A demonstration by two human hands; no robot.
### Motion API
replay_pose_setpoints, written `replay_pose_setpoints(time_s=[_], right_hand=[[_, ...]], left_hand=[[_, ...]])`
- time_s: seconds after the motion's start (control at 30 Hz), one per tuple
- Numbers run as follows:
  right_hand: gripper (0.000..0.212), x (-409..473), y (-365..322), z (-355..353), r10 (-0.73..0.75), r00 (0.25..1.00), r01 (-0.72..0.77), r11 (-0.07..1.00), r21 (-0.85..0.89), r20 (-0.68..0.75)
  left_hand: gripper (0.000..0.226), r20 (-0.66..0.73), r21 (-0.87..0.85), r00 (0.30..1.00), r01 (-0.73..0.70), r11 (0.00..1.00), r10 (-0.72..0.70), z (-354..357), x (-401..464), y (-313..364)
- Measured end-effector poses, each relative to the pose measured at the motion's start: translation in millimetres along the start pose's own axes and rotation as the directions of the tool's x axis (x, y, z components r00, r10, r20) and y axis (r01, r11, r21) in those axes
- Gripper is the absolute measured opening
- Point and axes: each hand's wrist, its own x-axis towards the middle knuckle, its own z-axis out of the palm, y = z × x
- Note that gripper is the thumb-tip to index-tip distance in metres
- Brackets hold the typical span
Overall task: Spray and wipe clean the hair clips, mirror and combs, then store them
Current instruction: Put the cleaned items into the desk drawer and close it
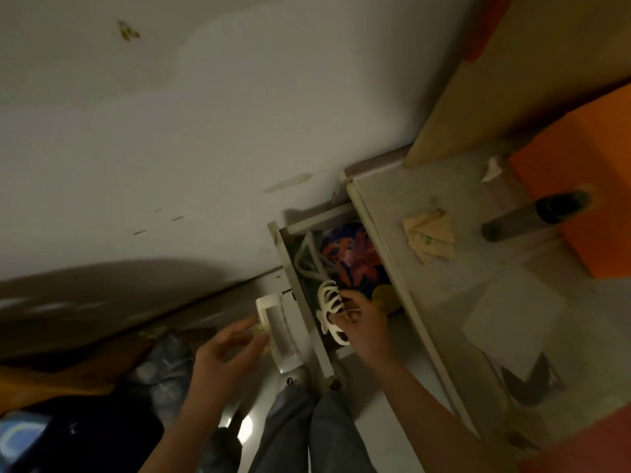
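Observation:
My right hand (363, 324) pinches a large cream claw hair clip (329, 307) and holds it over the open drawer (300, 295) of a pale desk. The clip's curved teeth point left and up. My left hand (227, 349) is to the left of the drawer, fingers loosely curled near a small yellowish object (257, 331) that touches the fingertips; whether it is gripped is unclear. A white-framed rectangular piece (280, 331) stands just right of that hand, beside the drawer front. Inside the drawer lie a colourful patterned item (351, 257) and white looped pieces (307, 264).
The desk top (444, 285) carries a folded beige cloth (430, 235), a dark cylindrical bottle (536, 216) lying on its side, a white sheet and an orange box (587, 186). A white wall fills the upper left. Bags and dark things lie at lower left beside my legs.

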Motion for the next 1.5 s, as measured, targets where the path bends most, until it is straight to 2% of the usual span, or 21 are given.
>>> replay_pose_setpoints(time_s=[0.2, 0.4, 0.63, 0.87, 0.93, 1.0, 1.07, 1.13, 1.23, 1.3, 1.5], right_hand=[[0.039, 19.1, 13.4, 4.9, -0.093, 0.994, 0.099, 0.985, -0.139, 0.052], [0.031, 36.6, 27.1, 17.9, -0.081, 0.996, 0.088, 0.974, -0.210, 0.042], [0.037, 54.7, 35.4, 18.9, -0.015, 0.996, 0.046, 0.937, -0.347, 0.093], [0.040, 48.2, 26.0, 9.0, -0.005, 0.990, 0.041, 0.969, -0.244, 0.143], [0.043, 36.5, 17.0, 1.5, -0.075, 0.992, 0.088, 0.988, -0.126, 0.102], [0.042, 22.4, 5.3, -6.8, -0.115, 0.990, 0.110, 0.992, 0.066, 0.081], [0.042, 7.3, -8.0, -14.1, -0.113, 0.984, 0.078, 0.969, 0.236, 0.138], [0.049, -8.3, -18.0, -20.2, -0.123, 0.967, 0.053, 0.953, 0.297, 0.221], [0.077, -30.3, -24.4, -25.9, -0.164, 0.927, 0.072, 0.960, 0.270, 0.338], [0.086, -40.7, -23.4, -27.0, -0.194, 0.912, 0.126, 0.971, 0.202, 0.361], [0.074, -52.6, -15.0, -28.3, -0.262, 0.936, 0.265, 0.964, 0.021, 0.235]], left_hand=[[0.028, 0.017, -0.024, 1.000, 0.014, 1.000, -0.014, 12.8, 4.0, -12.3], [0.030, 0.026, -0.032, 1.000, -0.003, 0.999, 0.004, 20.8, 12.2, -18.2], [0.033, 0.035, -0.041, 0.999, 0.009, 0.999, -0.008, 23.4, 16.1, -22.1], [0.025, 0.020, -0.053, 1.000, -0.002, 0.999, 0.003, 28.1, 11.8, -22.3], [0.026, 0.020, -0.063, 1.000, -0.009, 0.998, 0.010, 28.5, 10.1, -19.8], [0.027, 0.023, -0.074, 1.000, -0.014, 0.997, 0.016, 29.9, 8.9, -15.9], [0.027, 0.027, -0.087, 0.999, -0.023, 0.996, 0.025, 32.2, 8.0, -10.3], [0.027, 0.039, -0.108, 0.999, -0.028, 0.994, 0.032, 35.3, 7.3, -5.3], [0.029, 0.061, -0.121, 0.997, -0.037, 0.992, 0.045, 40.3, 6.0, -0.2], [0.034, 0.089, -0.115, 0.994, -0.050, 0.992, 0.060, 44.3, 4.2, 3.8], [0.036, 0.152, -0.067, 0.985, -0.074, 0.995, 0.084, 55.1, 1.6, 10.9]])
